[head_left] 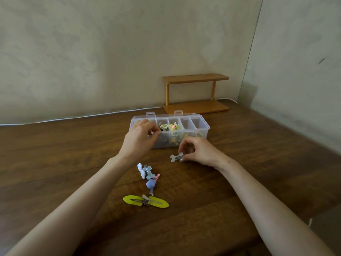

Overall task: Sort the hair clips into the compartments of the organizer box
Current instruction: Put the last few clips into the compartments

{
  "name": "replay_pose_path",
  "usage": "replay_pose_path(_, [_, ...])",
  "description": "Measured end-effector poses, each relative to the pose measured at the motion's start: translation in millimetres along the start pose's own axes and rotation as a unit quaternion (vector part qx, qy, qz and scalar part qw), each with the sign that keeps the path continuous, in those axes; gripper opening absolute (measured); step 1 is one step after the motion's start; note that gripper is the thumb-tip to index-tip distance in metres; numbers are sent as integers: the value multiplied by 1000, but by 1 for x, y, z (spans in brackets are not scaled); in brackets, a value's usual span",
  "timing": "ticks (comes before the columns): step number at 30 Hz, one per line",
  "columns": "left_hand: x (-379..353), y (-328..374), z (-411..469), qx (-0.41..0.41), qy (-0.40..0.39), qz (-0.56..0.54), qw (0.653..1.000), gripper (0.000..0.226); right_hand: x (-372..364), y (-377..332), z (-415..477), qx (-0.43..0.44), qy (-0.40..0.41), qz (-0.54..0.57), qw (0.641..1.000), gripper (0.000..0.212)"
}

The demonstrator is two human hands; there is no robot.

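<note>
The right hand (198, 151) is pinching a white bone-shaped hair clip (176, 157) at its 9 o'clock, the long axis running 8-to-2. The left hand (140, 137) is curling over the organizer box (200, 131); whether it is holding anything cannot be told.

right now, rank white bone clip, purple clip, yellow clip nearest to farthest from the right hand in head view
1. white bone clip, pinched in the right hand
2. purple clip, to its lower left
3. yellow clip, nearest the person
</note>
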State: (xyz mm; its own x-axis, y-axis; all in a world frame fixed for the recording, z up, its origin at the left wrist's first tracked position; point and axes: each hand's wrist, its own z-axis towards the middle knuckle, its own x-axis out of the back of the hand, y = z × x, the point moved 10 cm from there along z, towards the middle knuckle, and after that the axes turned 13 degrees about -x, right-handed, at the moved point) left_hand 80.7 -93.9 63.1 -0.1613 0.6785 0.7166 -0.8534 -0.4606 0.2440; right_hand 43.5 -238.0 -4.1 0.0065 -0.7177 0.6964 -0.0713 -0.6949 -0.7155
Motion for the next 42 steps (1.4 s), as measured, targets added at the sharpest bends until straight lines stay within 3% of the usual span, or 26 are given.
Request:
replay_pose_path(3, [-1, 4, 2, -4, -16, -27, 999, 9, 18, -5, -6, 13, 32, 73, 997, 20])
replay_pose_path(5, [-3, 4, 1, -2, -29, -39, 999, 11, 49, -6, -12, 38, 139, 142, 979, 18])
replay_pose_path(7, [-6, 5, 1, -3, -39, -44, 998, 11, 83, 7, -23, 40, 277, 201, 939, 17])
replay_pose_path(9, [-8, 6, 1, -7, -45, -46, 998, 11, 102, 25, -30, 17, 373, 210, 904, 14])
replay_pose_path(12, [-10, 7, 1, -5, -50, -48, 998, 10, 110, 37, -29, 0, 430, 153, 890, 20])
replay_pose_path(17, [-11, 5, -1, -5, -54, -50, 997, 9, 103, 29, -17, 7, 395, 56, 917, 36])
replay_pose_path(27, [-15, 4, -1, -8, -69, -57, 996, 9, 95, 21, -20, 13, 396, -6, 918, 28])
replay_pose_path(37, [-3, 1, -12, 3, -88, -45, 995, 8, 85, -16, -35, 90, 413, -55, 905, 20])
replay_pose_path(39, [2, -4, -18, 7, -86, -31, 996, 7, 72, -34, -32, 123, 349, -33, 928, 20])
replay_pose_path(42, [5, -16, -32, 31, -104, -18, 994, 6, 27, -61, -23, 121, 155, -38, 980, 18])
